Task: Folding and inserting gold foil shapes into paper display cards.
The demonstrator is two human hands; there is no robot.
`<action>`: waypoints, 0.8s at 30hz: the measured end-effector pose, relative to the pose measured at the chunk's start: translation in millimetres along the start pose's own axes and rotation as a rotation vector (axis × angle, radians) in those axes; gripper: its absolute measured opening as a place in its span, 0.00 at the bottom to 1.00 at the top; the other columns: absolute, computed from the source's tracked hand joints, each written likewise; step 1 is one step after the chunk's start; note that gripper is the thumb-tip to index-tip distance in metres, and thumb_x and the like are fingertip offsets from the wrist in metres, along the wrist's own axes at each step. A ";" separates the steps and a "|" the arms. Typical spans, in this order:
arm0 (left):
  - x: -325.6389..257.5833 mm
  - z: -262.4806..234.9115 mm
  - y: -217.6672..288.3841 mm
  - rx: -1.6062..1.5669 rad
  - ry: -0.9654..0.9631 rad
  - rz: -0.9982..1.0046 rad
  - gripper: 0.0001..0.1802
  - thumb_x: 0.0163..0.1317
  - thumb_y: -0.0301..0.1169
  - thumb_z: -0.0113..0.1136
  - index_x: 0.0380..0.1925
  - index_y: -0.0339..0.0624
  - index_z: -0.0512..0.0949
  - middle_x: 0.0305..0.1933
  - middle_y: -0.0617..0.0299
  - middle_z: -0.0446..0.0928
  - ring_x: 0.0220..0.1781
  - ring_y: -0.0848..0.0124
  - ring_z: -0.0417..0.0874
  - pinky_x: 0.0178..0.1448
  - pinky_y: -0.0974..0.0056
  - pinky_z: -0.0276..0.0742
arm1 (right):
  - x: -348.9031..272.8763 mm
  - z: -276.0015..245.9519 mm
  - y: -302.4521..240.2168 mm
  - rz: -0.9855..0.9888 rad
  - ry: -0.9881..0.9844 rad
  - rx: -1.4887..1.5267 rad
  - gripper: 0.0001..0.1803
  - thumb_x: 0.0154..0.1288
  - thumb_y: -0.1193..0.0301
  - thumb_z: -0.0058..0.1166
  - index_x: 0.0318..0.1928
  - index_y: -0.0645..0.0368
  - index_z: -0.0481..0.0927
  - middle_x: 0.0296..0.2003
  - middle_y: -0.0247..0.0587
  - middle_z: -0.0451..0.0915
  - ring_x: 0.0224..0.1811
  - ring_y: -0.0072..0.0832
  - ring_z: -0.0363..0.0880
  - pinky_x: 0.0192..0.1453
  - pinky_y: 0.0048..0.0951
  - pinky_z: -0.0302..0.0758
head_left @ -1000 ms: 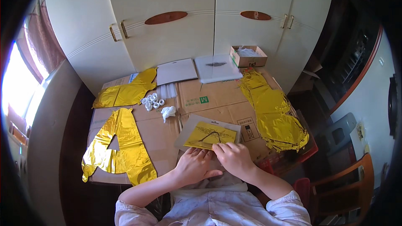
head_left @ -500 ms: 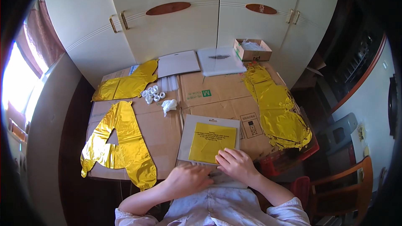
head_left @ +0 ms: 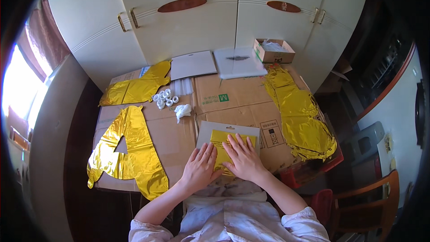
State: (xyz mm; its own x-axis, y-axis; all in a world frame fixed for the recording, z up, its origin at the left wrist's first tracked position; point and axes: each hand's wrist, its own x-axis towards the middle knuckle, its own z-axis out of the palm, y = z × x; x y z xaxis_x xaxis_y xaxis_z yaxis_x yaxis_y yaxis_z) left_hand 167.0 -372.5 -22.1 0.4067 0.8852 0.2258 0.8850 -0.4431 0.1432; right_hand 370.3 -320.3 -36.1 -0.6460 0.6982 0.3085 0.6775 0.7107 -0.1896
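Note:
A folded gold foil balloon [head_left: 218, 137] lies on a light grey backing card [head_left: 205, 131] with a hang hole at its top, near the table's front edge. My right hand [head_left: 245, 160] rests flat on the gold foil with fingers spread. Beside it, my left hand [head_left: 199, 166] has its fingers stretched out and lies over the left edge of the foil and card. Both hands cover much of the foil and the card's lower part. Neither hand grips anything.
Flat gold foil balloons lie left [head_left: 150, 161], far left [head_left: 134, 90] and right [head_left: 302, 121] on the cardboard-covered table [head_left: 242, 103]. White ribbon rolls [head_left: 162, 98], crumpled white plastic [head_left: 182, 112], grey cards [head_left: 193, 64], a clear bag [head_left: 239, 67] and a small box [head_left: 274, 54] stand farther back.
Both hands have moved forward from the card's lower edge onto the foil. My left hand has uncurled, and my right fingers have spread flat. The view has shifted slightly.

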 end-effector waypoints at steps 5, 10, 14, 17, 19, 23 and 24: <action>-1.9 -6.6 -10.8 -0.070 -0.009 0.043 0.37 0.60 0.51 0.60 0.61 0.33 0.70 0.67 0.45 0.67 0.71 0.52 0.67 0.70 0.52 0.66 | -2.9 7.7 1.5 -0.002 -0.034 -0.008 0.36 0.68 0.46 0.48 0.68 0.56 0.66 0.70 0.53 0.60 0.74 0.51 0.54 0.73 0.61 0.51; 35.5 -31.2 -78.5 0.035 -0.039 -0.153 0.13 0.61 0.37 0.57 0.42 0.43 0.79 0.49 0.56 0.78 0.53 0.59 0.78 0.52 0.55 0.77 | -4.5 5.1 2.3 0.034 -0.076 -0.008 0.36 0.66 0.46 0.49 0.67 0.55 0.67 0.69 0.52 0.61 0.74 0.50 0.54 0.74 0.61 0.47; 84.7 -36.9 -163.7 0.037 0.129 -0.357 0.09 0.59 0.31 0.55 0.34 0.42 0.82 0.43 0.52 0.79 0.47 0.53 0.81 0.49 0.51 0.79 | -5.0 1.7 7.0 0.053 -0.064 -0.010 0.36 0.67 0.46 0.49 0.67 0.54 0.67 0.69 0.51 0.62 0.74 0.48 0.54 0.75 0.60 0.46; 124.0 -31.6 -196.5 0.061 0.123 -0.493 0.11 0.57 0.34 0.56 0.31 0.39 0.83 0.44 0.49 0.80 0.47 0.51 0.82 0.50 0.50 0.79 | -6.5 -0.3 10.7 0.090 -0.047 -0.006 0.35 0.67 0.46 0.49 0.67 0.54 0.68 0.69 0.50 0.62 0.74 0.48 0.55 0.75 0.60 0.46; 143.5 -26.4 -212.1 0.056 0.071 -0.642 0.14 0.55 0.34 0.55 0.34 0.37 0.84 0.47 0.47 0.80 0.50 0.50 0.82 0.53 0.51 0.79 | -5.3 -0.3 8.5 0.087 -0.043 0.003 0.35 0.67 0.46 0.49 0.66 0.54 0.69 0.69 0.50 0.63 0.74 0.48 0.55 0.75 0.60 0.46; 171.8 -12.2 -218.4 0.096 0.094 -0.851 0.18 0.52 0.38 0.58 0.40 0.40 0.84 0.50 0.48 0.80 0.56 0.52 0.80 0.58 0.54 0.78 | -7.1 0.7 9.6 0.104 -0.024 0.015 0.35 0.66 0.45 0.50 0.66 0.53 0.69 0.69 0.49 0.64 0.74 0.47 0.56 0.75 0.59 0.46; 175.0 -11.2 -218.8 0.099 0.062 -0.863 0.18 0.53 0.38 0.57 0.41 0.40 0.84 0.51 0.48 0.80 0.56 0.52 0.80 0.58 0.54 0.78 | -7.6 0.6 9.9 0.110 -0.023 0.011 0.35 0.66 0.45 0.50 0.66 0.53 0.70 0.68 0.49 0.64 0.74 0.47 0.56 0.75 0.59 0.47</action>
State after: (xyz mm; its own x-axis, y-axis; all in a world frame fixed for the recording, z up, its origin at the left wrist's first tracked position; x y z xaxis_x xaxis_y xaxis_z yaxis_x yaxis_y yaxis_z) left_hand 41.9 -122.2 -3.1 -0.4254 0.8957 0.1295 0.8954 0.3958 0.2041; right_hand 381.7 -318.5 -40.9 -0.5757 0.7739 0.2638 0.7410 0.6302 -0.2318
